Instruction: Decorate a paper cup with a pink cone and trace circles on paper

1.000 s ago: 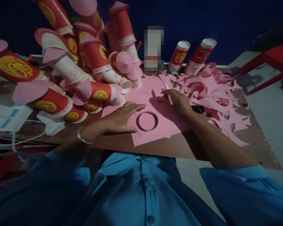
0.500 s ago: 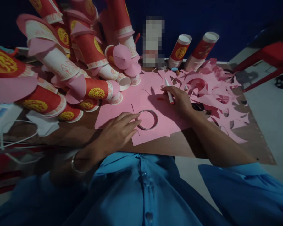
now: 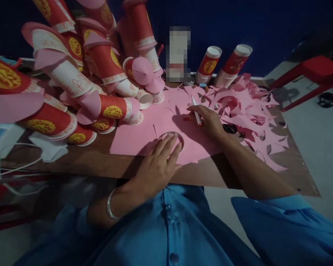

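My left hand [image 3: 161, 162] lies over a thin round ring [image 3: 182, 142], fingers stretched out across its left and middle part. The ring rests flat on pink paper sheets [image 3: 133, 138] near the table's front edge. In my right hand [image 3: 207, 120] is a white marker [image 3: 196, 110], pinched between the fingers with its red end downward, above the right part of the paper. A curved line and a short dark line show on the paper beyond the ring.
Decorated paper cups with pink cones [image 3: 111, 111] crowd the left side. Pink paper offcuts [image 3: 255, 114] pile up at the right. Two cup stacks [image 3: 209, 66] stand at the back. A white cable [image 3: 19, 145] loops at the left edge; a red stool [image 3: 316, 72] stands beyond the table.
My left hand has moved right, from the ring's left edge onto and across it. My right hand still holds the marker in nearly the same place. The view has shifted slightly.
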Motion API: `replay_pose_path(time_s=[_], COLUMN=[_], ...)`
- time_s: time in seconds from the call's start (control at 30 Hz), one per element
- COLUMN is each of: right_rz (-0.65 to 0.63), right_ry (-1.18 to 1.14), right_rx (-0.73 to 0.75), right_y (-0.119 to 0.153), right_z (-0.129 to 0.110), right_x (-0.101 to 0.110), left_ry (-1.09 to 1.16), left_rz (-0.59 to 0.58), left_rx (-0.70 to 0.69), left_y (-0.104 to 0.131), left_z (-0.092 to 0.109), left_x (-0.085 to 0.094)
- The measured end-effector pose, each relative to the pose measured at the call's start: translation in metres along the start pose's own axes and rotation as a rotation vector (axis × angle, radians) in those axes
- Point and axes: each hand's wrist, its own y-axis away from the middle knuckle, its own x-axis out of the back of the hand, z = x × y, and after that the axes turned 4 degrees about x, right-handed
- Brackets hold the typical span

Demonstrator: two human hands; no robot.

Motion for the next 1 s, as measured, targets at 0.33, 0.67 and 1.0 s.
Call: replay_pose_path(time_s=[0.33,0.67,1.0], right_rz=[-0.002,0.012,0.03], right_ry=[-0.017,0.003,-0.032], right_rx=[0.044,0.036,0.043], right_y=[0.001,0.002,0.002], right_z=[0.002,0.006,0.007], right_x=[0.0,0.0,0.004], left_ry=[-0.038,0.028,0.059], left_rz=[-0.109,-0.089,-0.099], left_rx=[-0.09,-0.053,-0.033], left_y=[-0.001,-0.007,-0.006], left_z=[0.011,0.008,0.008], left_x=[-0.031,-0.046,-0.053])
